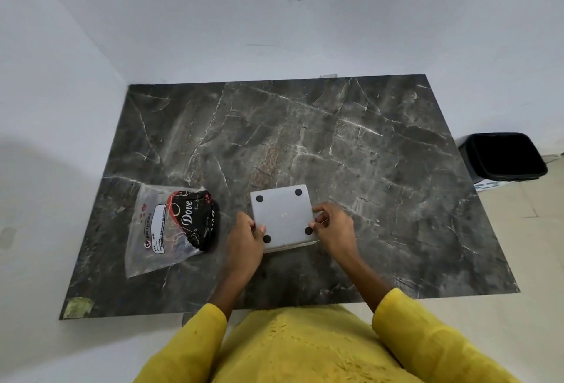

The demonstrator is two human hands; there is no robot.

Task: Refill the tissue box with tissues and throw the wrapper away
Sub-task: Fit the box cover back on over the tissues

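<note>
A square grey tissue box [282,214] lies upside down on the dark marble table [335,144], its flat base with black round feet at the corners facing up. My left hand [245,237] grips its near-left edge and my right hand [332,225] grips its right edge. To the left lies a clear plastic wrapper [146,239] holding a black and red pack of tissues [195,221] marked "Dove".
A black bin [503,156] with a dark liner stands on the floor off the table's right side. White walls close in the table at the back and left. A patch of greenish tape [77,306] sits at the near-left table corner.
</note>
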